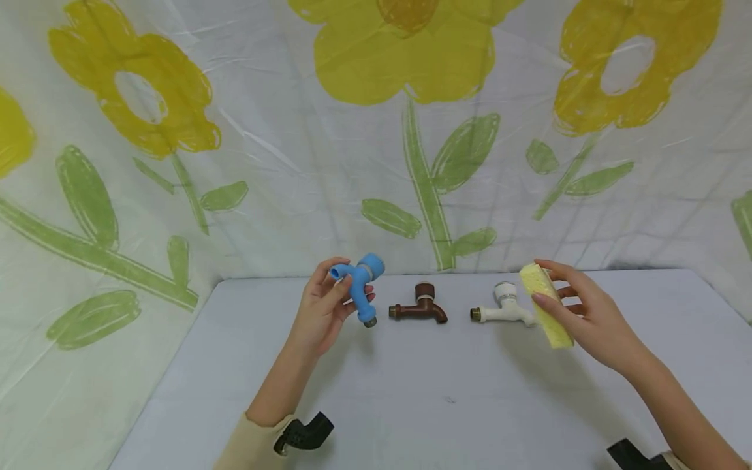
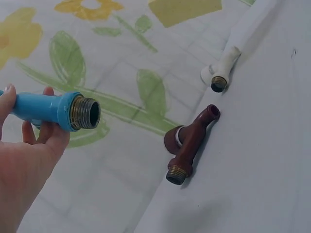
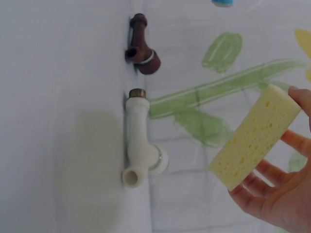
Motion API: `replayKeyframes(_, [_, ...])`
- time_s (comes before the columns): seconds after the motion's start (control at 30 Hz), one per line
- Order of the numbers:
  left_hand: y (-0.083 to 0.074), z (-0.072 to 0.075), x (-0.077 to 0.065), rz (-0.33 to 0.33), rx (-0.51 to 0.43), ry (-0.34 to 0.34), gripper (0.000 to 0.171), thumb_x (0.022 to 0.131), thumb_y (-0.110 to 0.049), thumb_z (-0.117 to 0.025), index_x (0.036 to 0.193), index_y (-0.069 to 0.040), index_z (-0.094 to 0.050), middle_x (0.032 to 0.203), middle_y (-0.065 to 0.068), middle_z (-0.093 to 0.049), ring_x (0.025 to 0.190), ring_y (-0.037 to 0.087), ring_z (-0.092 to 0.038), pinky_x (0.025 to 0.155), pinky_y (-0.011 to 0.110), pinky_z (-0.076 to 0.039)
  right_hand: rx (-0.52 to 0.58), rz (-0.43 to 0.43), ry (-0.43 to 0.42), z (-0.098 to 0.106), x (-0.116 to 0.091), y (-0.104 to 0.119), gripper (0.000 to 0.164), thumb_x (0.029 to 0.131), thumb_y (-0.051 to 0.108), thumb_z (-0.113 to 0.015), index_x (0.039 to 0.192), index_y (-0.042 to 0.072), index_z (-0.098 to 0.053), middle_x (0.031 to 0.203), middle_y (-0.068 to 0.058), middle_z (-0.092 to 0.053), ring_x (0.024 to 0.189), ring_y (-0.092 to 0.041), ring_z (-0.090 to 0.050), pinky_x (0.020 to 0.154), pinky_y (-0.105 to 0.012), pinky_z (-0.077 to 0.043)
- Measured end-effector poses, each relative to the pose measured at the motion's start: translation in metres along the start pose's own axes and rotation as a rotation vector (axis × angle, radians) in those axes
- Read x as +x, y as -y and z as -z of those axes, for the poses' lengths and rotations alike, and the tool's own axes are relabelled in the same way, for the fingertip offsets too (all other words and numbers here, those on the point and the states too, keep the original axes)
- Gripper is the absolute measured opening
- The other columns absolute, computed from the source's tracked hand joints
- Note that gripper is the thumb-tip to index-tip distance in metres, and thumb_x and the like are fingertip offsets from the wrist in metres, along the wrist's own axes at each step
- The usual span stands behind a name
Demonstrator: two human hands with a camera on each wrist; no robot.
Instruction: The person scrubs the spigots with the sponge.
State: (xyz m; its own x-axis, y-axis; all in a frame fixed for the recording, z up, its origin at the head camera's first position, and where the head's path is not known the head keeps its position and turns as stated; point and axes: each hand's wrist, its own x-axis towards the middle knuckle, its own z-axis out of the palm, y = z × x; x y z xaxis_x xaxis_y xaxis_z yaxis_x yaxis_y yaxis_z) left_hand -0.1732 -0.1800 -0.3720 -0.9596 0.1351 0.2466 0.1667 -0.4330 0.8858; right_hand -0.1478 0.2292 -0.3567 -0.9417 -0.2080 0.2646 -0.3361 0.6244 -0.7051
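My left hand [image 1: 323, 313] holds a blue plastic water tap [image 1: 363, 287] above the table, its threaded metal end [image 2: 87, 113] showing in the left wrist view. A yellow sponge [image 1: 546, 305] is gripped between the thumb and fingers of my right hand [image 1: 593, 320], raised at the table's right side; its pores show in the right wrist view. Between the hands, a brown tap [image 1: 418, 305] lies near the back edge. To its right lies a white tap [image 1: 505, 307], its spout tip partly behind the sponge in the head view.
The white tabletop [image 1: 411, 391] meets a hanging sheet [image 1: 282, 196] printed with yellow flowers and green leaves. Black camera mounts [image 1: 305, 431] sit on both wrists. A small dark mark [image 1: 449, 399] shows on the table surface.
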Motion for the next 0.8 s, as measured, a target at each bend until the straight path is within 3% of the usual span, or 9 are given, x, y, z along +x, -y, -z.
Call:
replayKeyframes(0.1, [0.0,0.004,0.001,0.011,0.056,-0.01,0.031,0.107,0.001,-0.056,0.113,-0.025,-0.071,0.126,0.012,-0.051,0.089,0.02,-0.077,0.088,0.034,-0.065,-0.009,-0.011,-0.005,0.003,-0.002,-0.006,0.059,0.107,0.024,-0.064,0.162,0.023,-0.043,0.141,-0.02,-0.053,0.11,-0.025,-0.06,0.074,-0.019,-0.055])
replayKeyframes(0.2, [0.001,0.008,0.004,0.03,0.121,-0.019,0.035,0.104,0.01,-0.055,0.125,-0.013,-0.071,0.129,0.01,-0.054,0.09,0.019,-0.078,0.09,0.034,-0.064,-0.007,-0.029,-0.009,0.005,-0.003,-0.012,0.059,0.107,0.024,-0.064,0.162,0.021,-0.042,0.142,-0.022,-0.051,0.108,-0.014,-0.058,0.068,-0.023,-0.056])
replayKeyframes(0.3, [0.002,0.014,0.005,0.053,0.183,-0.006,0.042,0.102,0.012,-0.056,0.143,0.006,-0.058,0.132,0.01,-0.055,0.093,0.018,-0.078,0.094,0.034,-0.063,-0.012,-0.043,-0.019,0.006,-0.004,-0.02,0.059,0.107,0.024,-0.064,0.162,0.019,-0.043,0.142,-0.022,-0.051,0.101,0.002,-0.053,0.066,-0.023,-0.056])
replayKeyframes(0.37, [0.004,0.018,0.005,0.064,0.232,0.013,0.049,0.101,0.013,-0.056,0.15,0.012,-0.048,0.136,0.012,-0.054,0.097,0.016,-0.078,0.095,0.032,-0.062,-0.013,-0.047,-0.024,0.007,-0.004,-0.024,0.059,0.107,0.023,-0.065,0.162,0.016,-0.043,0.141,-0.023,-0.051,0.098,0.006,-0.051,0.065,-0.022,-0.054])
replayKeyframes(0.53, [0.007,0.027,0.006,0.051,0.411,0.052,0.05,0.1,0.014,-0.06,0.149,0.01,-0.051,0.144,0.02,-0.047,0.105,0.02,-0.076,0.095,0.028,-0.061,-0.031,-0.077,-0.036,0.01,-0.005,-0.032,0.06,0.107,0.025,-0.065,0.161,0.013,-0.043,0.141,-0.027,-0.051,0.096,0.008,-0.05,0.064,-0.022,-0.053])
replayKeyframes(0.8, [0.013,0.033,0.005,0.007,0.786,0.021,0.045,0.094,0.007,-0.074,0.138,0.0,-0.068,0.132,0.017,-0.049,0.11,0.036,-0.071,0.086,0.018,-0.058,-0.051,-0.089,-0.057,0.008,-0.004,-0.042,0.061,0.106,0.025,-0.067,0.16,0.009,-0.044,0.14,-0.029,-0.05,0.092,0.004,-0.049,0.062,-0.022,-0.051])
